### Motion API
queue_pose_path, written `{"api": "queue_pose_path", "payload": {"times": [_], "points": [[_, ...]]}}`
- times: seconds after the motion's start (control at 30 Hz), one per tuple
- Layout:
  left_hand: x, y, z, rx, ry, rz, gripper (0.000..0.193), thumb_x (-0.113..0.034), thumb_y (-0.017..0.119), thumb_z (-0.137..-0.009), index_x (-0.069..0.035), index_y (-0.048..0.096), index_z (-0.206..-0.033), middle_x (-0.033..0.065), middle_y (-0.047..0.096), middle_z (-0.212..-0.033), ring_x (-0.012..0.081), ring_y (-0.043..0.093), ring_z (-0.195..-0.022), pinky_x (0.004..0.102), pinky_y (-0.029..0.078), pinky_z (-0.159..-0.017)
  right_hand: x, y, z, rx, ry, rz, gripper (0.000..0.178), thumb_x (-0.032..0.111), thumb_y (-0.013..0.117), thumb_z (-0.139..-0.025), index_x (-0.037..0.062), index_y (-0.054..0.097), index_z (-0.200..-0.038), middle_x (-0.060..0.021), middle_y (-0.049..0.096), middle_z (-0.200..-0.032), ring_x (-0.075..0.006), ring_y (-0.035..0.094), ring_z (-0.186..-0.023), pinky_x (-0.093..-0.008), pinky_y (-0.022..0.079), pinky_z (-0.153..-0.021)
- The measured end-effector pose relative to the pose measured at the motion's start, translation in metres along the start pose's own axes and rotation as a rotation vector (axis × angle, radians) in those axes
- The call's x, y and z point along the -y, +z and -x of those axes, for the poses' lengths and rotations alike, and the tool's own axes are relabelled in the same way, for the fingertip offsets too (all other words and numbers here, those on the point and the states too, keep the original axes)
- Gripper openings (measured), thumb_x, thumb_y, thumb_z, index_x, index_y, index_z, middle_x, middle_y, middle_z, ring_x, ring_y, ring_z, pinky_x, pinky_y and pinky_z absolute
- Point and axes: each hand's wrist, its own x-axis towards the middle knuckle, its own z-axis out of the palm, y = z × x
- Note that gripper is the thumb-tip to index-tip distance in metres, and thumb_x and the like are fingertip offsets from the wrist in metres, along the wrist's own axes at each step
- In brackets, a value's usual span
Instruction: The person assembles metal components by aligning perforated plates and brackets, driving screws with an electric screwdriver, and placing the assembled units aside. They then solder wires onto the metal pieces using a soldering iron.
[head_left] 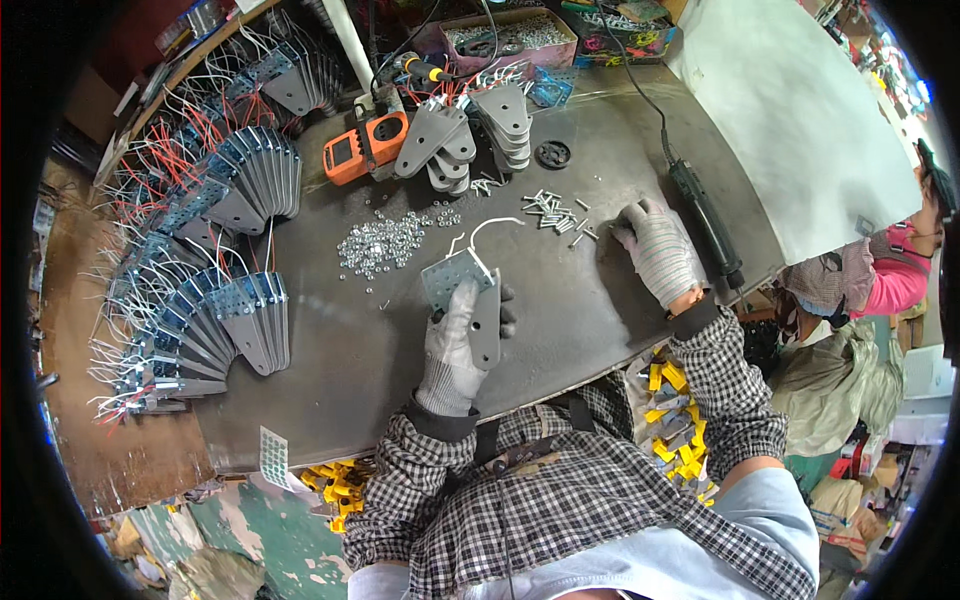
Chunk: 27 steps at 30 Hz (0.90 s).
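Note:
My left hand [452,345], in a grey-white glove, grips a grey metal plate [486,325] with holes. A bluish perforated board [455,277] with a white wire sits at the plate's upper end. On the table to the right rests my right hand [660,250], gloved too, its fingers curled in; whether they pinch anything is hidden. Just left of it lie loose screws [548,210]. Beyond the left hand spreads a pile of small nuts [380,243]. A black electric screwdriver [706,215] lies beside the right hand, its cord running to the back.
Fanned rows of wired grey plates [260,330] line the left side. Stacked plates [436,140], an orange meter [365,147] and a black round part [552,154] stand at the back, before a box of screws [510,35]. A white sheet [790,120] covers the right.

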Motion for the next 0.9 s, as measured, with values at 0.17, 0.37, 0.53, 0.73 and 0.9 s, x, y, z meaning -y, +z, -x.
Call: {"api": "queue_pose_path", "payload": {"times": [0.17, 0.37, 0.53, 0.73, 0.9], "points": [[0.007, 0.018, -0.005, -0.105, 0.138, -0.153, 0.029, -0.025, 0.063, -0.094, -0.002, 0.063, -0.110, 0.0094, 0.066, -0.095, 0.0154, 0.064, -0.078, 0.0278, 0.054, -0.062, 0.015, -0.015, 0.001, -0.071, 0.044, -0.271, 0.018, 0.019, 0.063, -0.087, 0.0050, 0.065, -0.098, -0.0136, 0.067, -0.093, -0.0346, 0.064, -0.083, -0.0404, 0.051, -0.073], [0.011, 0.022, -0.010, -0.273, 0.228, -0.288, 0.026, -0.019, 0.067, -0.091, -0.002, 0.065, -0.110, 0.0044, 0.068, -0.090, 0.0122, 0.063, -0.072, 0.0263, 0.053, -0.060, 0.098, -0.029, 0.017, -0.034, -0.276, -0.846, 0.018, 0.001, 0.066, -0.077, 0.0024, 0.064, -0.094, -0.0171, 0.065, -0.085, -0.0312, 0.063, -0.073, -0.0354, 0.051, -0.067], [0.017, 0.022, -0.012, -0.310, 0.423, -0.379, 0.022, -0.009, 0.067, -0.090, -0.001, 0.065, -0.110, 0.0037, 0.069, -0.099, 0.0093, 0.064, -0.087, 0.0237, 0.052, -0.077, 0.120, -0.027, 0.019, -0.059, -0.263, -0.648, 0.013, 0.003, 0.067, -0.076, 0.0023, 0.061, -0.087, -0.0177, 0.062, -0.083, -0.0361, 0.062, -0.077, -0.0392, 0.051, -0.068], [0.017, 0.009, -0.015, -0.310, 0.511, -0.641, 0.023, -0.002, 0.064, -0.091, 0.003, 0.061, -0.113, 0.0059, 0.067, -0.105, 0.0096, 0.064, -0.087, 0.0231, 0.053, -0.076, 0.127, -0.037, 0.016, 0.029, -0.217, -0.488, 0.013, 0.007, 0.068, -0.075, 0.0019, 0.059, -0.083, -0.0189, 0.064, -0.081, -0.0373, 0.063, -0.077, -0.0416, 0.052, -0.068], [0.027, 0.007, -0.016, -0.206, 0.575, -0.318, 0.021, -0.008, 0.066, -0.090, 0.003, 0.064, -0.108, 0.0027, 0.067, -0.097, 0.0089, 0.063, -0.081, 0.0244, 0.053, -0.073, 0.120, -0.019, 0.011, 0.008, -0.174, -0.549, 0.016, 0.008, 0.070, -0.074, 0.0014, 0.061, -0.085, -0.0201, 0.064, -0.076, -0.0377, 0.064, -0.074, -0.0422, 0.052, -0.068]]}}
